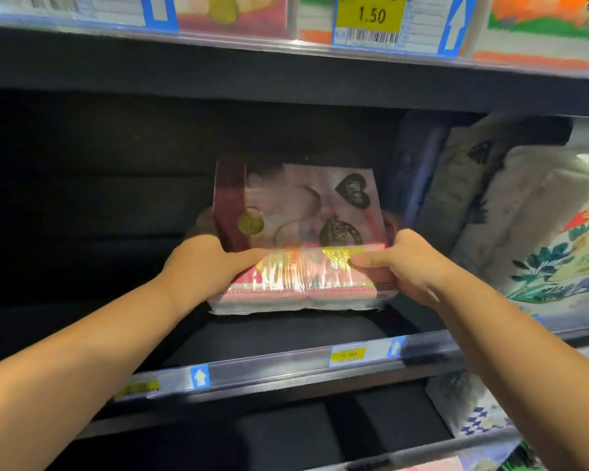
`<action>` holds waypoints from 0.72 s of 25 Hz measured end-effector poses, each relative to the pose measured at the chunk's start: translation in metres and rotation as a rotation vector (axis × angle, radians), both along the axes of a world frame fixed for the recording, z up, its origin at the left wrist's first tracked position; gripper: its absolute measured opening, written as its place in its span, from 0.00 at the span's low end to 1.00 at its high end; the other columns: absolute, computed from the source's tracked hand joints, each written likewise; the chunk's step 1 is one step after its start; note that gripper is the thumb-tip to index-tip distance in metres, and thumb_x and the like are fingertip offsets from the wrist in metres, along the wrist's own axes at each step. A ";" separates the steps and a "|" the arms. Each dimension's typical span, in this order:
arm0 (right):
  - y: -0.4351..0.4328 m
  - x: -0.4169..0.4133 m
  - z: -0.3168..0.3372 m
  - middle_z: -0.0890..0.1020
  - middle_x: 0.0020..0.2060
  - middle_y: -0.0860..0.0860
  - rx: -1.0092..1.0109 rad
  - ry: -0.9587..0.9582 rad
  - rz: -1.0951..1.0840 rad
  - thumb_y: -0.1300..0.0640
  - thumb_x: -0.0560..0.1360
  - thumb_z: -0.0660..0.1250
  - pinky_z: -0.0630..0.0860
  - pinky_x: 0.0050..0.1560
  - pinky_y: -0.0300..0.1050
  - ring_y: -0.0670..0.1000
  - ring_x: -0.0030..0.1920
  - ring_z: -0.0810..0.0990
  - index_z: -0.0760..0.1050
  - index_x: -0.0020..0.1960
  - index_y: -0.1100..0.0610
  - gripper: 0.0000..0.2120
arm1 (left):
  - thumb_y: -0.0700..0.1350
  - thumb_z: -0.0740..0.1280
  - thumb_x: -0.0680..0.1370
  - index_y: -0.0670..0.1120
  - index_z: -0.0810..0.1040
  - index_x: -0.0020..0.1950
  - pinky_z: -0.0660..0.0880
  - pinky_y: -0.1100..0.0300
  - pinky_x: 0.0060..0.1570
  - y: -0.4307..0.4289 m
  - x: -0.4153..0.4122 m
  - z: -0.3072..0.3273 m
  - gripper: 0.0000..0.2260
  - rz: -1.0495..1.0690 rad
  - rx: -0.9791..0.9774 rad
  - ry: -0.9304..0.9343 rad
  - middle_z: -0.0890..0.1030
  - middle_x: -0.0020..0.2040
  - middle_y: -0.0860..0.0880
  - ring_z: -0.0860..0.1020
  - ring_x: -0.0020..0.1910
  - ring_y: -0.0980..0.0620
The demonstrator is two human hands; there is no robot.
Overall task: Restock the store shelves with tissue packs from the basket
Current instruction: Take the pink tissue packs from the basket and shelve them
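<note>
A pink tissue pack (300,212) in shiny plastic wrap, with a dark red stripe and black heart and seal marks, sits inside the dark middle shelf (286,363). My left hand (204,263) grips its left side, thumb on the front face. My right hand (412,263) grips its right side, thumb pressed on the yellow label. The pack's lower edge is just above or on the shelf floor; I cannot tell which. The basket is out of view.
To the right on the same shelf stand other packs: a dark blue one (412,171), grey patterned ones (463,185) and a white floral one (558,253). The shelf above carries a yellow 1.50 price tag (371,18). More packs (470,406) sit on the lower shelf at right.
</note>
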State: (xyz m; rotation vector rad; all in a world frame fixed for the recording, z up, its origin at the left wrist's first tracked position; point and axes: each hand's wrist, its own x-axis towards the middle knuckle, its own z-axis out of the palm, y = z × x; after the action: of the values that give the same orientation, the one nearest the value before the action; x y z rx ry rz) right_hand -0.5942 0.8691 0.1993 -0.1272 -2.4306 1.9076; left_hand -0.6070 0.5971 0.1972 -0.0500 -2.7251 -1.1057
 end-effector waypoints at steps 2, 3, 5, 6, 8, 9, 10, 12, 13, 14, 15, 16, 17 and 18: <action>0.006 0.002 -0.008 0.83 0.47 0.61 0.080 -0.010 0.047 0.60 0.60 0.82 0.80 0.52 0.56 0.56 0.46 0.82 0.72 0.57 0.67 0.31 | 0.59 0.76 0.66 0.47 0.71 0.64 0.76 0.54 0.51 0.001 0.001 -0.010 0.32 0.000 0.085 0.118 0.80 0.49 0.48 0.79 0.49 0.45; 0.011 0.000 -0.013 0.83 0.45 0.56 0.076 -0.008 0.099 0.61 0.63 0.80 0.80 0.50 0.52 0.52 0.45 0.82 0.73 0.57 0.64 0.26 | 0.57 0.77 0.66 0.49 0.68 0.69 0.75 0.55 0.51 0.003 0.004 -0.014 0.36 0.007 0.110 0.172 0.80 0.52 0.49 0.79 0.51 0.46; 0.019 -0.001 -0.020 0.83 0.39 0.47 0.103 0.011 0.234 0.62 0.68 0.77 0.77 0.46 0.45 0.46 0.39 0.81 0.79 0.55 0.58 0.17 | 0.50 0.78 0.68 0.55 0.67 0.69 0.73 0.60 0.48 0.005 0.014 -0.019 0.33 0.001 0.164 0.239 0.79 0.52 0.52 0.79 0.50 0.52; 0.022 0.000 -0.022 0.84 0.39 0.45 0.130 0.035 0.274 0.61 0.68 0.77 0.77 0.47 0.45 0.45 0.41 0.82 0.79 0.56 0.56 0.17 | 0.46 0.78 0.69 0.60 0.67 0.66 0.73 0.64 0.46 0.005 0.018 -0.021 0.31 -0.030 0.206 0.251 0.80 0.51 0.54 0.79 0.47 0.57; 0.025 -0.003 -0.024 0.85 0.45 0.46 0.151 0.092 0.273 0.61 0.68 0.77 0.78 0.54 0.47 0.47 0.47 0.83 0.79 0.55 0.53 0.18 | 0.40 0.78 0.68 0.66 0.64 0.60 0.76 0.68 0.40 0.001 0.024 -0.026 0.33 -0.118 0.280 0.195 0.80 0.50 0.54 0.80 0.44 0.62; 0.025 -0.004 -0.024 0.85 0.44 0.46 0.155 0.126 0.229 0.62 0.68 0.77 0.78 0.54 0.43 0.45 0.47 0.83 0.78 0.52 0.52 0.16 | 0.38 0.78 0.67 0.68 0.61 0.60 0.78 0.66 0.39 -0.001 0.024 -0.029 0.36 -0.144 0.298 0.159 0.80 0.52 0.53 0.81 0.46 0.62; 0.026 -0.006 -0.026 0.84 0.43 0.45 0.177 0.156 0.171 0.63 0.68 0.77 0.77 0.51 0.40 0.43 0.44 0.82 0.76 0.48 0.52 0.15 | 0.38 0.79 0.66 0.67 0.59 0.62 0.79 0.63 0.40 -0.001 0.022 -0.031 0.39 -0.142 0.295 0.136 0.78 0.55 0.51 0.81 0.48 0.60; 0.026 -0.012 -0.029 0.81 0.38 0.43 0.297 0.183 0.102 0.61 0.67 0.78 0.75 0.45 0.38 0.43 0.40 0.80 0.73 0.41 0.51 0.14 | 0.41 0.80 0.64 0.63 0.53 0.71 0.81 0.56 0.46 0.003 0.013 -0.035 0.47 -0.093 0.216 0.141 0.76 0.60 0.50 0.80 0.52 0.56; 0.028 -0.018 -0.031 0.80 0.34 0.43 0.363 0.169 0.099 0.59 0.67 0.78 0.75 0.43 0.39 0.45 0.37 0.79 0.74 0.37 0.51 0.13 | 0.41 0.81 0.64 0.60 0.50 0.74 0.80 0.53 0.50 0.009 0.005 -0.037 0.51 -0.068 0.172 0.158 0.75 0.62 0.50 0.79 0.54 0.55; 0.030 -0.023 -0.030 0.79 0.31 0.44 0.431 0.133 0.089 0.55 0.67 0.78 0.73 0.39 0.39 0.47 0.35 0.77 0.75 0.34 0.52 0.12 | 0.41 0.81 0.63 0.54 0.48 0.76 0.78 0.54 0.54 0.016 -0.003 -0.038 0.53 -0.056 0.149 0.175 0.74 0.64 0.49 0.78 0.56 0.53; 0.033 -0.030 -0.028 0.77 0.29 0.47 0.475 0.085 0.073 0.52 0.68 0.77 0.72 0.36 0.38 0.48 0.33 0.75 0.76 0.33 0.53 0.12 | 0.39 0.81 0.63 0.51 0.48 0.76 0.76 0.57 0.56 0.023 -0.011 -0.037 0.53 -0.054 0.156 0.194 0.73 0.65 0.49 0.77 0.57 0.53; 0.035 -0.034 -0.022 0.76 0.30 0.49 0.521 0.030 0.044 0.48 0.69 0.76 0.70 0.34 0.37 0.49 0.33 0.74 0.78 0.34 0.56 0.13 | 0.36 0.80 0.64 0.49 0.48 0.76 0.75 0.63 0.56 0.031 -0.019 -0.032 0.52 -0.054 0.197 0.194 0.71 0.66 0.48 0.75 0.59 0.53; 0.036 -0.039 -0.018 0.76 0.31 0.52 0.606 -0.037 0.020 0.45 0.71 0.73 0.69 0.33 0.37 0.50 0.33 0.73 0.78 0.35 0.60 0.18 | 0.35 0.79 0.64 0.48 0.49 0.76 0.74 0.68 0.54 0.037 -0.027 -0.029 0.51 -0.049 0.260 0.172 0.71 0.66 0.48 0.73 0.60 0.53; 0.035 -0.041 -0.013 0.77 0.35 0.56 0.763 -0.111 0.052 0.44 0.74 0.69 0.67 0.34 0.38 0.53 0.36 0.74 0.79 0.40 0.64 0.21 | 0.35 0.79 0.64 0.49 0.49 0.76 0.73 0.69 0.53 0.040 -0.033 -0.028 0.51 -0.032 0.298 0.134 0.71 0.65 0.48 0.73 0.60 0.52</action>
State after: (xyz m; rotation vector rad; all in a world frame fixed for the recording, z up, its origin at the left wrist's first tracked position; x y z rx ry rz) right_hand -0.6349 0.9041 0.1859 -0.1343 -3.0537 0.8826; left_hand -0.6399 0.6372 0.1693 -0.1188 -2.4247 -1.4487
